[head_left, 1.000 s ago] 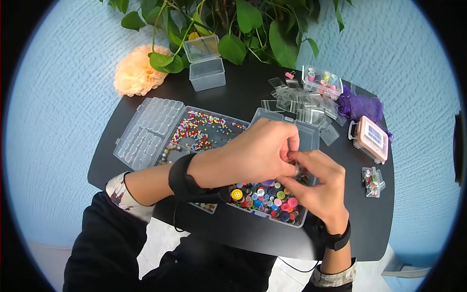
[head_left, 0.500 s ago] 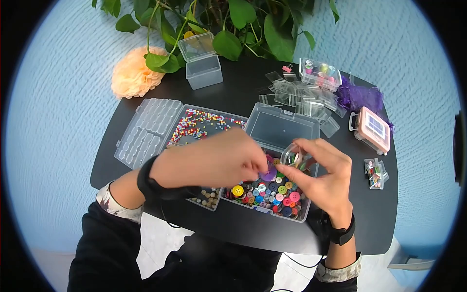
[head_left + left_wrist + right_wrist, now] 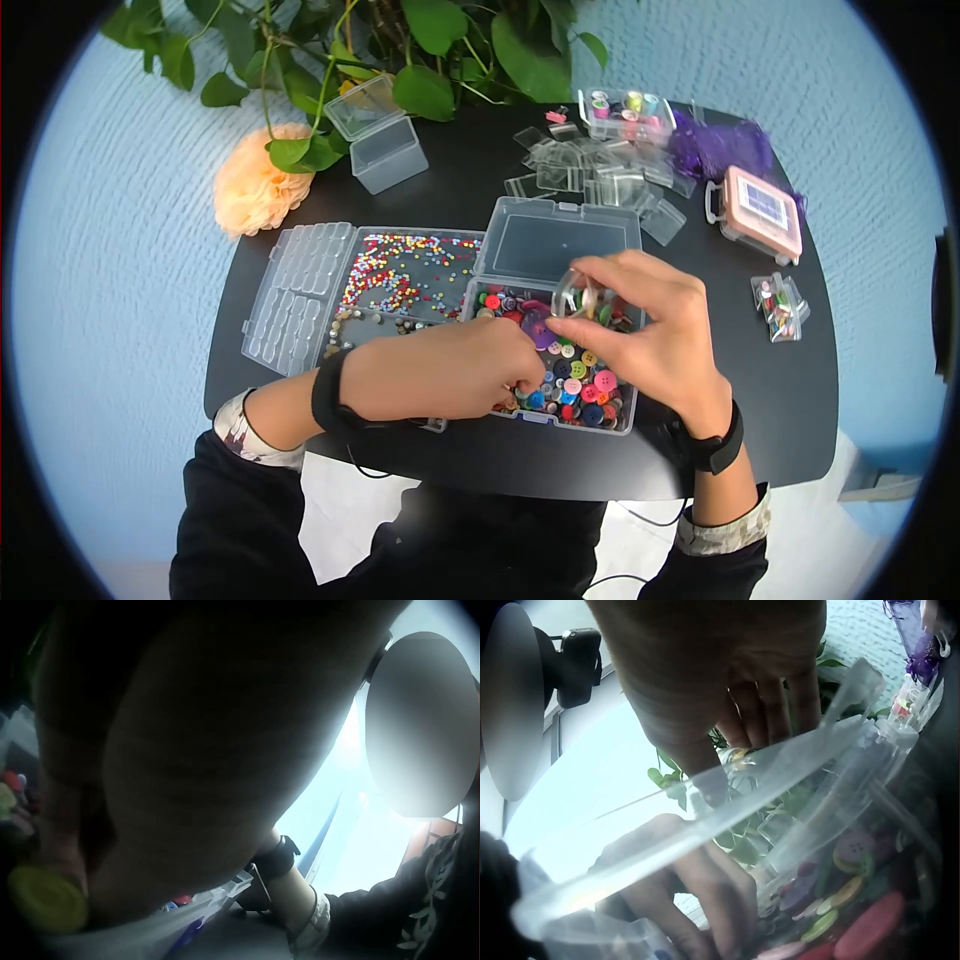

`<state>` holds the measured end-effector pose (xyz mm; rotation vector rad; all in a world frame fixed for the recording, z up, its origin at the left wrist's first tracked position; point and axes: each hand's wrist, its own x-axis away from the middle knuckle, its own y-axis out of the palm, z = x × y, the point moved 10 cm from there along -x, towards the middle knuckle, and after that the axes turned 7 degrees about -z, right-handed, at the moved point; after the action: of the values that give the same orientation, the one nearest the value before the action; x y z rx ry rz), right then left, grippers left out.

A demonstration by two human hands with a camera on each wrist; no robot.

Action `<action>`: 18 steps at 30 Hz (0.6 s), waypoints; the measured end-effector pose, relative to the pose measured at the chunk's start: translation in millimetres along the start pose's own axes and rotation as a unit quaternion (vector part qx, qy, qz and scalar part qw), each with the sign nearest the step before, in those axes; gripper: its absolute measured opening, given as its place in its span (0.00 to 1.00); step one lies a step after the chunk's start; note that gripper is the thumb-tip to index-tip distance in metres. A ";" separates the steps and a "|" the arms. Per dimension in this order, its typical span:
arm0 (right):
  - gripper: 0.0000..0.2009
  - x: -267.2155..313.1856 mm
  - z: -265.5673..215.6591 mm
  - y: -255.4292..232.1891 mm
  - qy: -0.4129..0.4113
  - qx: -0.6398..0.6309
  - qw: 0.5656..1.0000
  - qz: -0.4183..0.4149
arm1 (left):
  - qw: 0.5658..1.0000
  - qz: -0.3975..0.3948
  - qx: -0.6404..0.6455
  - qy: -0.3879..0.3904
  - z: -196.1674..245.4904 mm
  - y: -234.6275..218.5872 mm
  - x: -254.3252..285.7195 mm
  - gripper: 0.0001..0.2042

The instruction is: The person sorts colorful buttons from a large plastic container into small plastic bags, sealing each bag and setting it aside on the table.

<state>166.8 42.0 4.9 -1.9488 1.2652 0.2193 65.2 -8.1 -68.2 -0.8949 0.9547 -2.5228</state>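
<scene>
Between thumb and fingers, my right hand (image 3: pixel 660 325) holds a small clear plastic container (image 3: pixel 567 300) with a few buttons inside, tilted above the back right of the button box (image 3: pixel 610 431). My left hand (image 3: pixel 450 370) is low over the front left of that box, its fingers curled down among the buttons. In the left wrist view a yellow button (image 3: pixel 49 900) shows at its fingertips, pinched there. A large purple button (image 3: pixel 537 328) lies between the two hands. Mixed colourful buttons (image 3: pixel 580 385) fill the box, and its lid (image 3: pixel 555 240) is folded back.
Left of the button box lies an organizer with small colourful beads (image 3: pixel 385 275) and a ridged lid (image 3: pixel 300 285). Behind are an open clear box (image 3: pixel 388 155), a peach paper flower (image 3: pixel 262 185), and clear little boxes (image 3: pixel 590 170). A pink case (image 3: pixel 760 212) stands right.
My left hand has drawn away from the small container, down and left to the front of the button box, covering the yellow button. My right hand keeps holding the container.
</scene>
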 end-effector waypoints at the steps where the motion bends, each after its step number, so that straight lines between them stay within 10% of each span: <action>1: 0.19 0.0 -0.7 0.7 -0.005 0.015 1.000 -0.005 | 1.000 0.019 -0.007 -0.009 -2.7 -1.8 0.2 0.06; 18: 0.17 1.0 -1.9 -2.6 -0.024 0.017 1.000 0.010 | 0.996 0.057 -0.068 0.033 17.1 -6.5 -2.8 0.06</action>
<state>169.0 40.5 7.0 -1.8920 1.2489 0.2526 78.0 -10.4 -55.1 -0.7758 1.1756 -2.4273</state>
